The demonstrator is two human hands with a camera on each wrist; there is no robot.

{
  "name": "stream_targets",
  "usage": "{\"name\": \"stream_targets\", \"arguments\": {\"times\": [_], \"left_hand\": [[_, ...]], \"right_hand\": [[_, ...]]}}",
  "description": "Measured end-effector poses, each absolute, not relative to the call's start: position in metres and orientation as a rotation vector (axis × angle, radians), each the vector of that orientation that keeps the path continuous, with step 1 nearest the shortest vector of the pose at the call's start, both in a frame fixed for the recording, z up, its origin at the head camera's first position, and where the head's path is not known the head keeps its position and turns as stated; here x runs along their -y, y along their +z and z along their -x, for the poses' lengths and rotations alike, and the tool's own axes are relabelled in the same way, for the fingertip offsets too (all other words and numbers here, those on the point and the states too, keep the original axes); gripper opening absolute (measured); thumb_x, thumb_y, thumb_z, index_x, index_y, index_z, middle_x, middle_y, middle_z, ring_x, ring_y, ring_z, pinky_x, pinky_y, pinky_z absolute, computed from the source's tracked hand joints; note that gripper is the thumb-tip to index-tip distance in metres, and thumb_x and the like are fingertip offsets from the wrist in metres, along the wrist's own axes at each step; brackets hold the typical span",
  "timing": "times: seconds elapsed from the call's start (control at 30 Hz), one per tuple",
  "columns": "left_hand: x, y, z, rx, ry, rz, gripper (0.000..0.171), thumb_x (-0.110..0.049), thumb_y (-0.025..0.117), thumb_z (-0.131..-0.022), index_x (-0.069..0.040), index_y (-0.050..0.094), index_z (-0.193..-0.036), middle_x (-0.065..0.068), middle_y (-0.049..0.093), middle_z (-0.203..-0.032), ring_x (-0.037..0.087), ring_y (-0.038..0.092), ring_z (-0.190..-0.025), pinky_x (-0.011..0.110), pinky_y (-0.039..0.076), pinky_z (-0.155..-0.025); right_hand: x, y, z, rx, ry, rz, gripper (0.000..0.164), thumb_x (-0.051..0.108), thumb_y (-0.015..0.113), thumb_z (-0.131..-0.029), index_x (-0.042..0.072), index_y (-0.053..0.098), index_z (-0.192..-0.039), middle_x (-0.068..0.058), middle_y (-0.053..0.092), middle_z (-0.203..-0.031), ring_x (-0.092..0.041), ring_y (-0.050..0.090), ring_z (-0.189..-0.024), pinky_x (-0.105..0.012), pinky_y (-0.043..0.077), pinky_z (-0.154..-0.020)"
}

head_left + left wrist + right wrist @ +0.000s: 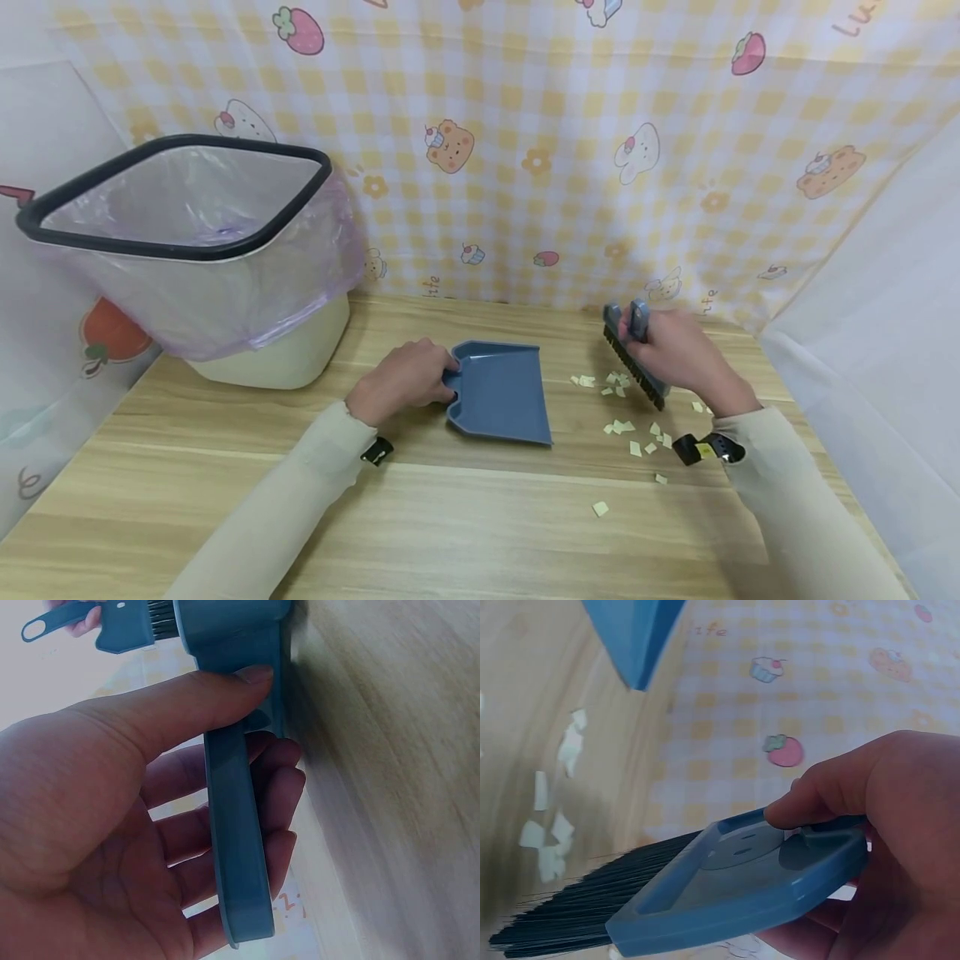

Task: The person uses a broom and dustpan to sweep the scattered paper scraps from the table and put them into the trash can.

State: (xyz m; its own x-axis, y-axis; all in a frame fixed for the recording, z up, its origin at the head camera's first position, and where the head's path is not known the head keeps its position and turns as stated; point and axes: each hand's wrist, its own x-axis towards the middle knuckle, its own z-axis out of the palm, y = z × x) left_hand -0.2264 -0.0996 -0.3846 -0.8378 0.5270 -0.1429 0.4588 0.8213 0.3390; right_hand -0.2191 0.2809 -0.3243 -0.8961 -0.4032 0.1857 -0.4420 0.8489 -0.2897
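A blue-grey dustpan [501, 393] lies on the wooden table, its wide front edge facing right. My left hand [408, 377] grips its handle [238, 847], thumb on top and fingers curled round beneath. To the right, my right hand [678, 354] holds a matching blue hand brush [739, 881], with the thumb pressed near the handle's base. The brush's dark bristles [604, 892] point down toward the table, close to scattered small pale yellow paper bits [618, 427]. Most bits lie between the dustpan's front edge and the right wrist; one [600, 508] sits apart, nearer the front.
At the back left stands a cream trash bin [262, 375] with a black rim [202, 250] and a translucent purple liner [300, 267]. A yellow checked curtain [525, 108] hangs behind the table [465, 533], and white sheets hang at both sides.
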Motion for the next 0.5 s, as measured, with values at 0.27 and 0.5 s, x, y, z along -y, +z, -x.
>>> {"name": "stream_targets", "arguments": {"times": [0.27,0.5], "left_hand": [[0.100,-0.387,0.227,-2.776,0.439,-0.790,0.036,-0.017,0.087,-0.096,-0.002,0.081,-0.129,0.007,0.076,-0.111,0.017,0.059,-0.080,0.033,0.048,-0.069],[0.101,-0.386,0.227,-2.779,0.443,-0.795,0.037,-0.017,0.087,-0.097,-0.001,0.081,-0.129,0.008,0.077,-0.115,0.017,0.059,-0.080,0.033,0.049,-0.069]], "right_hand": [[-0.268,-0.336,0.220,2.946,0.552,-0.708,0.011,0.001,0.070,-0.094,0.010,0.069,-0.100,-0.004,0.068,-0.079,-0.021,0.059,-0.067,-0.049,0.053,-0.068],[-0.254,-0.335,0.220,2.929,0.626,-0.802,0.011,0.001,0.071,-0.095,0.010,0.072,-0.102,-0.004,0.073,-0.085,-0.019,0.064,-0.069,-0.050,0.057,-0.073]]}}
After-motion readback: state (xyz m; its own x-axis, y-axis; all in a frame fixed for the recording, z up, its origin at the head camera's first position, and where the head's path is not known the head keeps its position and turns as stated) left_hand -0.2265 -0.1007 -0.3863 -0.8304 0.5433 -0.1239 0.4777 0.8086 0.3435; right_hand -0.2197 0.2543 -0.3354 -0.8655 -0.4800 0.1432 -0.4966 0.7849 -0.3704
